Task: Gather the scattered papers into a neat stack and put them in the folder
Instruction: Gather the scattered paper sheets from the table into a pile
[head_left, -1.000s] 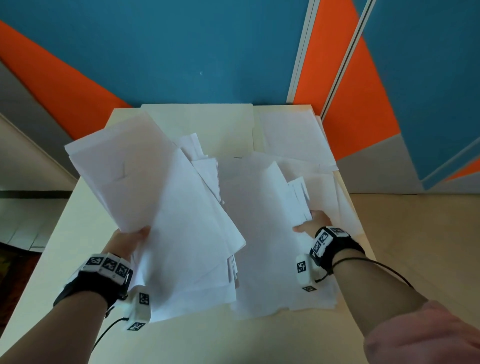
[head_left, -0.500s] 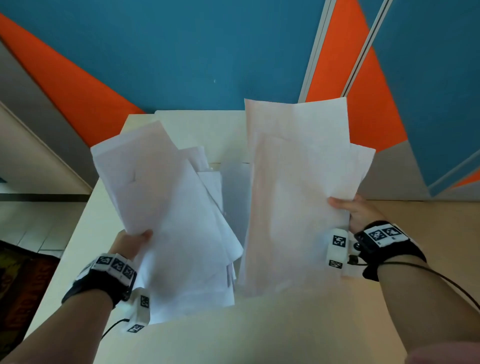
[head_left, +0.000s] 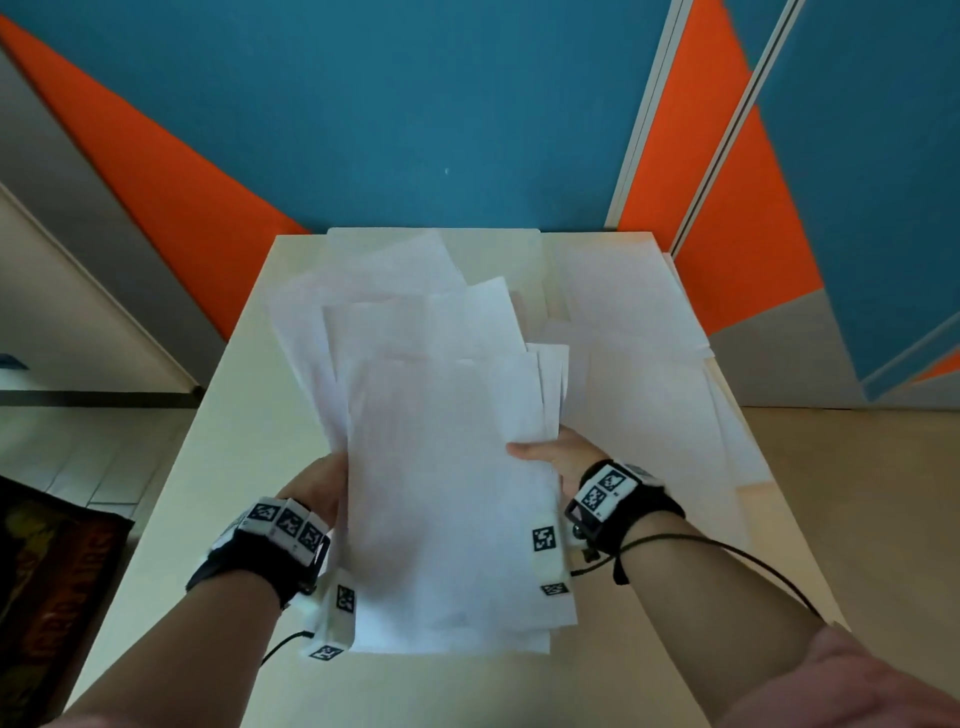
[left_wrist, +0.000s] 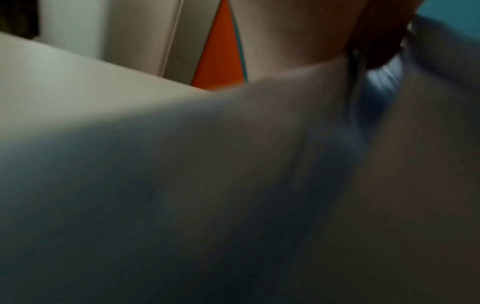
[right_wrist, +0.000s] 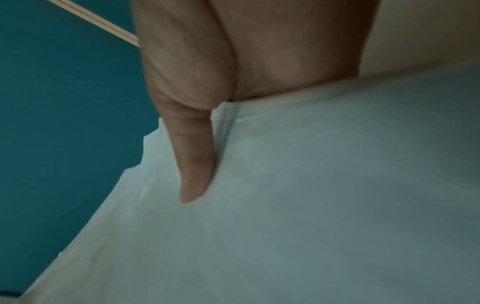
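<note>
Papers (head_left: 447, 499) I pinch with left hand (head_left: 317, 480) and right hand (head_left: 558, 457) above the table (head_left: 228, 441); gathering step; next, squaring uneven edges.

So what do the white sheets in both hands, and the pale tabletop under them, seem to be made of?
White sheets: thin matte paper, apparently; their fanned edges flex and overlap. Pale cream tabletop: smooth, faintly glossy, perhaps laminate; no grain shows. Left hand and right hand grip the bundle.
</note>
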